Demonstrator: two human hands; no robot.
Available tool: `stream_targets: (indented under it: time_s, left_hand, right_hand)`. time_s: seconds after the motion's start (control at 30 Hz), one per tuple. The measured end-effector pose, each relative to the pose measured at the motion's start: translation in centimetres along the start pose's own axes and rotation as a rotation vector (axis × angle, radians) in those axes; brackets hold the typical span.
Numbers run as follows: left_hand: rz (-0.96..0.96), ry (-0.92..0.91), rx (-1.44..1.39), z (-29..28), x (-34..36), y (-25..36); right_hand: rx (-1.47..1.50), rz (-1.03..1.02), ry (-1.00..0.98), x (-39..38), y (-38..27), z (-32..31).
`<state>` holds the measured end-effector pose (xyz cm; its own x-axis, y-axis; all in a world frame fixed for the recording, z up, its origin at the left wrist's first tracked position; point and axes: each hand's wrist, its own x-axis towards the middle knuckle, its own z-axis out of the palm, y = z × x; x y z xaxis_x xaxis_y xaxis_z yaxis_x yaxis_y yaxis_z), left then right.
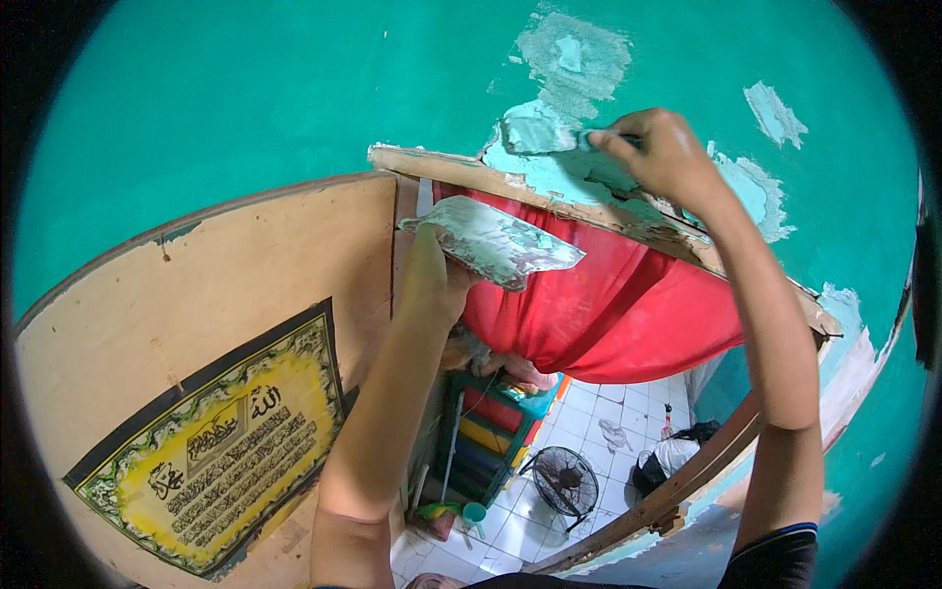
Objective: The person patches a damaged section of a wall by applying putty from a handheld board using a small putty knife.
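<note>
My left hand (440, 272) grips a flat board (502, 242) from below, its top smeared with pale mint filler. My right hand (657, 147) is closed on a putty knife (540, 135), whose blade rests against a filler patch (525, 172) on the green wall (255, 88), just above a chipped wooden lintel (432, 162). Other rough pale patches (574, 59) mark the wall higher up and to the right. A red curtain (613, 309) hangs under the lintel, behind the board.
A beige panel (147, 314) with a yellow framed banner (206, 442) stands at left. Below lie a white tiled floor (589, 412) with a black fan (564, 486), a shelving unit (486, 422), a teal dipper (474, 515) and bags (672, 461). A wooden post (692, 481) runs along the right.
</note>
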<state>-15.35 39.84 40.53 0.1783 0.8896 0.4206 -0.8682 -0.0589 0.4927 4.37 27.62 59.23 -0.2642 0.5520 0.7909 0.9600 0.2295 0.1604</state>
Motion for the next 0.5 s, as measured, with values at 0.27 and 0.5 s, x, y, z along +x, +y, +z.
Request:
stream_targets:
  time_s: [0.27, 0.5]
  left_hand:
    - [-0.007, -0.044, 0.005, -0.9, 0.1, -0.3]
    - [-0.026, -0.056, -0.007, -1.4, 0.3, -0.5]
  right_hand:
    - [-0.129, -0.008, 0.042, -0.3, 1.4, 1.5]
    - [-0.228, -0.06, 0.015, -1.1, 2.8, -2.6]
